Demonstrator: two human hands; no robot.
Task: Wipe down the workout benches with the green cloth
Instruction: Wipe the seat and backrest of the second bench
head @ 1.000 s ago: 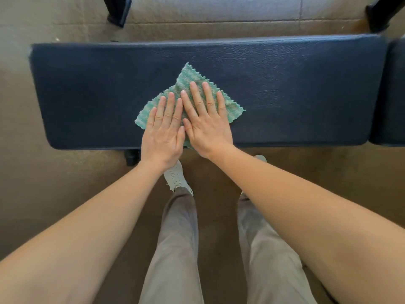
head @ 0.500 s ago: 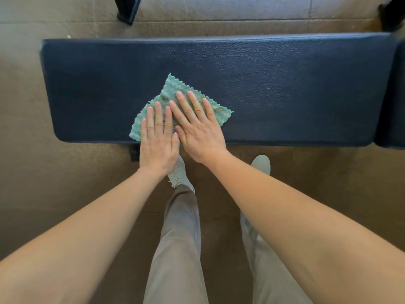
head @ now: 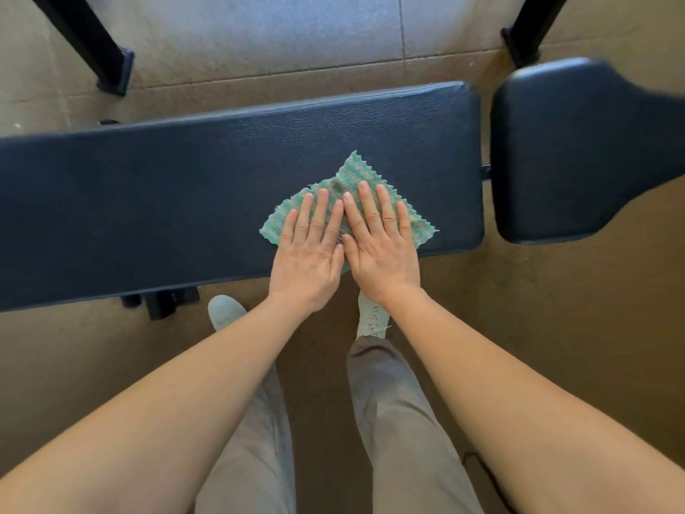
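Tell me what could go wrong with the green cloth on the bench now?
The left hand and right hand only press flat on the green cloth, so it may bunch or slip out. It lies near the right end of the long pad; a wide push could drop it into the gap before the second pad.

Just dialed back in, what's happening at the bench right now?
A person presses the left hand and right hand, fingers straight and side by side, flat on the green cloth. The cloth lies on the long dark bench pad, near its right end and near edge. The separate pad to the right, across a gap, is untouched.
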